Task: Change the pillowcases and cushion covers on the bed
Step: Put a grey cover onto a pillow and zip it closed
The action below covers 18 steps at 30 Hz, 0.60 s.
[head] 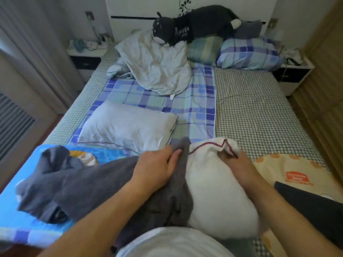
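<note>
Foot edge of bed [259,101], near middle: white pillow [217,184] with dark red piping, bare, partly against the person's body. Right hand [239,166] grips its far corner, fingers curled into the fabric. Left hand [157,166] rests on the grey pillowcase [89,188] just beside the pillow; fingers together, thumb pinching the cloth edge. Grey pillowcase trails toward the bed's left foot corner over a blue printed cover [37,227]. Second bare pillow [128,127] lies flat left of centre. Head edge: crumpled white pillow [157,65], plaid pillow [248,52], dark plush cat [196,25].
</note>
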Motion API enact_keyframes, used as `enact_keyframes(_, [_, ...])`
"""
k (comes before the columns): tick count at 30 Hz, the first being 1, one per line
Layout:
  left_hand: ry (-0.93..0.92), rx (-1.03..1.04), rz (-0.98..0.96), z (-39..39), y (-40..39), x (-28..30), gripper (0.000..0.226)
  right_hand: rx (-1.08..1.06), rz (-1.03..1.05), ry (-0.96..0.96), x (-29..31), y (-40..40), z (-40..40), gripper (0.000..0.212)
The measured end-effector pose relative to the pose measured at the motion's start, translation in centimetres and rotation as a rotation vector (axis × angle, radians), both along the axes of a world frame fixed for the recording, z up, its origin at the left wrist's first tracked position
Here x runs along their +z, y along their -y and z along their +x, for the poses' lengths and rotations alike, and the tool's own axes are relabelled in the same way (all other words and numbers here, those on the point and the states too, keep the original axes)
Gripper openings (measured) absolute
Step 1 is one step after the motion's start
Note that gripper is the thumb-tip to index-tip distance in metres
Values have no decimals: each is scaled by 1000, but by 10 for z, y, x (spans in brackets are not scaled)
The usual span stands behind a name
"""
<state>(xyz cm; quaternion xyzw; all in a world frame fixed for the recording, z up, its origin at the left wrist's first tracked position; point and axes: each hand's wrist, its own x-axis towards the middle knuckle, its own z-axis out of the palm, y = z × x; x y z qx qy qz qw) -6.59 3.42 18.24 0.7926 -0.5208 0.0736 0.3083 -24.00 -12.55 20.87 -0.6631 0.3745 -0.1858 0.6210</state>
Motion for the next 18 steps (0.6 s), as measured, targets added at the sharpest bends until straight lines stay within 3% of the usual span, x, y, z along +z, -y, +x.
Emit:
enact_keyframes(3, [58,-14,-291,26,28,83,36,-148,-42,350,72,0,10,12])
enact_keyframes(6, [45,-91,-418,43,42,131,45,-63,-110,580,111,-20,9,25])
enact_keyframes(10, [-116,-160,-372,70,4,90,34,107,-244,385,65,-46,6,26])
enact_keyframes(13, [-503,-25,-358,61,-55,1,31,235,-272,251,0,-72,8,26])
enact_keyframes(16, [-870,132,-124,25,-105,-97,23,570,-697,-108,-73,-83,9,25])
enact_keyframes(18, [-1182,285,66,8,-123,-134,30,791,-799,-347,-106,-86,12,37])
